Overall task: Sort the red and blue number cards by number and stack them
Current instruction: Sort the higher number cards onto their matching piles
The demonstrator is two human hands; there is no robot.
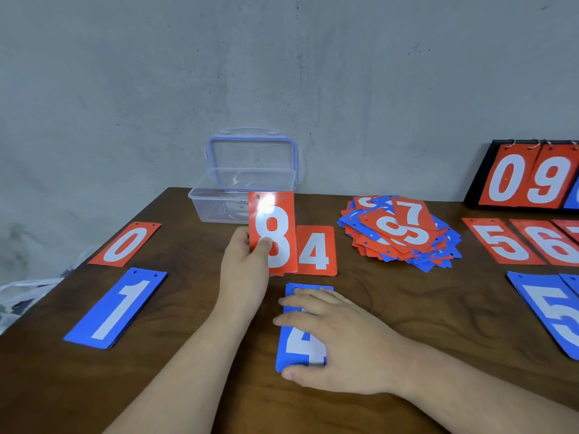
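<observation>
**Red 8 in hand, blue 4 pinned flat**

Your left hand (246, 264) holds the red 8 card (275, 233) upright above the table (188, 386). The thumb is on its face and the fingers are behind, pinching its lower left part. I cannot tell whether more cards sit behind it.

The card looks thin, light and stiff enough to stand without drooping. Its glossy face catches glare, so expect it to be slippery. An edge pinch like this one suits it, and sliding a card off a stack should be easier than prying it up.

Your right hand (338, 336) lies with its fingers spread and straight on the blue 4 card (302, 347), pressing it onto the table. The red 4 card (315, 250) lies just beyond it, beside the raised 8.

To the left lie the red 0 card (125, 244) and the blue 1 card (117, 308). To the right are the loose mixed pile (399, 233), then the red 5 card (501, 241), the red 6 card (551, 245) and the blue 5 card (554, 311). No 8 spot shows, so much of the sorting seems to be left.

A clear plastic box (219, 202) stands open at the back, and a flip scoreboard (529, 177) stands at the far right.
</observation>
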